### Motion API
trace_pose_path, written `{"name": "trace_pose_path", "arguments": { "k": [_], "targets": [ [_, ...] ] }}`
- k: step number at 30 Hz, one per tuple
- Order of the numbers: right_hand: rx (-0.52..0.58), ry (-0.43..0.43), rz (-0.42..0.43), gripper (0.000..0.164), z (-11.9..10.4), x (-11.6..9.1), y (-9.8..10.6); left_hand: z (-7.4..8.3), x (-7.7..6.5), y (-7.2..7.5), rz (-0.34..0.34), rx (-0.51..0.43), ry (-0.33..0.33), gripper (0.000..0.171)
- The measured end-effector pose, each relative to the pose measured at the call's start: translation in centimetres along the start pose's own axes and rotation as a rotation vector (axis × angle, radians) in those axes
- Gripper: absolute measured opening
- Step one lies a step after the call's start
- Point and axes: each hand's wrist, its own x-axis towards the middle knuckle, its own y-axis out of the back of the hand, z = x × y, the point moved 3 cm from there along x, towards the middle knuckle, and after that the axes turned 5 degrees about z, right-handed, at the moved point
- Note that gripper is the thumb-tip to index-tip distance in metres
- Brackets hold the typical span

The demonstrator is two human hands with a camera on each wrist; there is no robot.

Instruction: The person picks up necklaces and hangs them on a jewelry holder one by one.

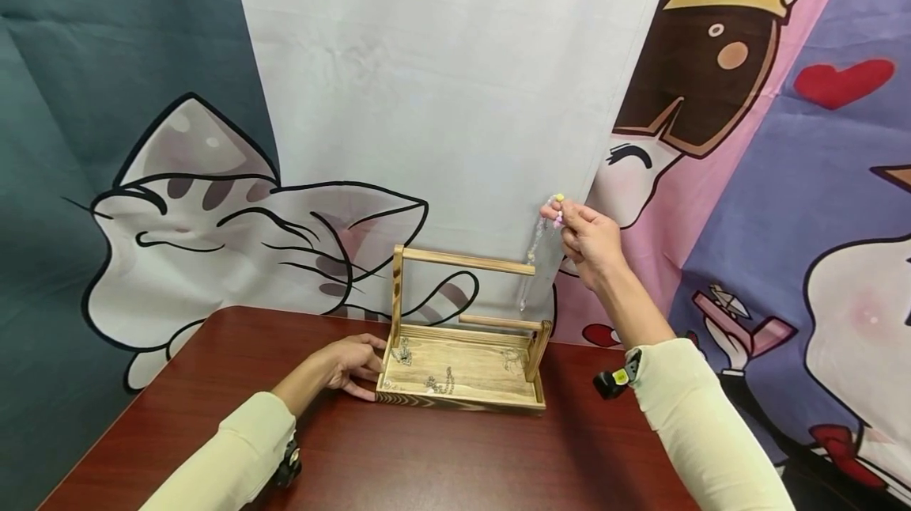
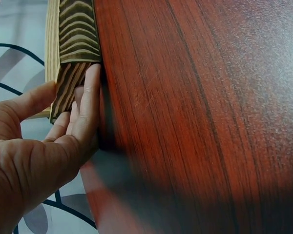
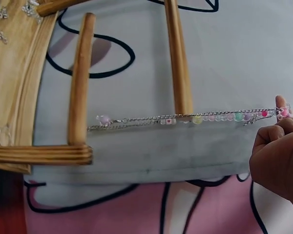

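Note:
A beaded necklace (image 3: 228, 117) with pastel beads and silver chain hangs from my right hand (image 1: 589, 242), which pinches its top end between thumb and fingers. The strands pass close by the free end of the stand's upper bar (image 1: 470, 260); whether they loop round it I cannot tell. At the far left end of the wooden jewelry stand (image 1: 463, 403), my left hand (image 1: 349, 365) touches the end wall with extended fingers. In the left wrist view its fingers (image 2: 89, 100) lie against the stand's corner, beside the tabletop.
Several silver chain pieces (image 1: 441, 384) lie in the stand's tray. A shorter lower bar (image 1: 498, 323) joins the right post (image 1: 538, 353). The stand sits on a reddish-brown table (image 1: 441, 456), before a printed cartoon curtain (image 1: 455, 100).

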Motion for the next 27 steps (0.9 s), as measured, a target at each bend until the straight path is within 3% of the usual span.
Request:
{"name": "trace_pose_path", "arguments": {
  "k": [6,16,27],
  "targets": [
    [0.062,-0.080,-0.026,0.031,1.6,-0.3,-0.4,-0.1,0.0,0.0,0.004,-0.002,0.002,0.062],
    [0.110,-0.128,-0.025,0.032,3.7,-1.0,-1.1,-0.2,0.1,0.0,0.004,-0.004,-0.002,0.062],
    [0.067,-0.148,-0.017,0.031,5.5,-1.4,-1.6,-0.1,0.0,0.0,0.000,-0.003,-0.004,0.062]
  ]
}}
